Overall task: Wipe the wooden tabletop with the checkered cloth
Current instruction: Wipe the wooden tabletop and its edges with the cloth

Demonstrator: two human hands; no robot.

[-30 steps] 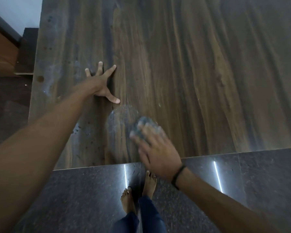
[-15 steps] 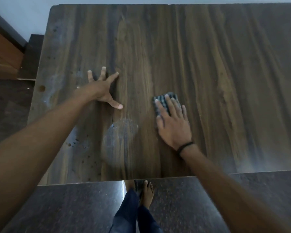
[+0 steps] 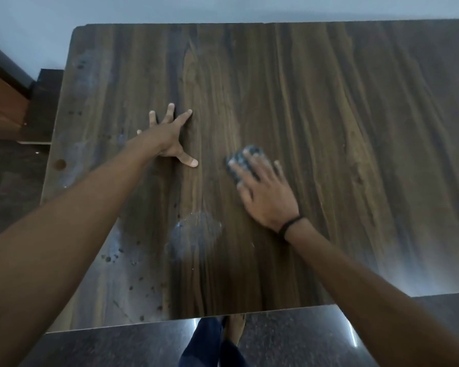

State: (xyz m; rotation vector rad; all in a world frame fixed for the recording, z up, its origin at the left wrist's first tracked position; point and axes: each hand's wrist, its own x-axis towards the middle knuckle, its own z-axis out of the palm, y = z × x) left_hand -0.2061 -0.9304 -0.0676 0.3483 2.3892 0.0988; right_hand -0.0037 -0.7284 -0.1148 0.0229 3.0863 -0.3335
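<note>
Two hands lie flat on the wooden surface [image 3: 355, 128]: the left hand [image 3: 167, 136] splayed and bracing, the right hand [image 3: 265, 194] pressing the checkered cloth [image 3: 243, 157] under straight fingers, having swept it up to 1 o'clock of the pale smudge [image 3: 196, 231], which still looks unwiped.

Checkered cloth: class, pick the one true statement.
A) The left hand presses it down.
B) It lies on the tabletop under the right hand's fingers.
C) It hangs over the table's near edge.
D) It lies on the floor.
B: the checkered cloth sits on the wooden tabletop beneath the straight fingers of the right hand, while the left hand rests bare on the wood, fingers spread.
</note>
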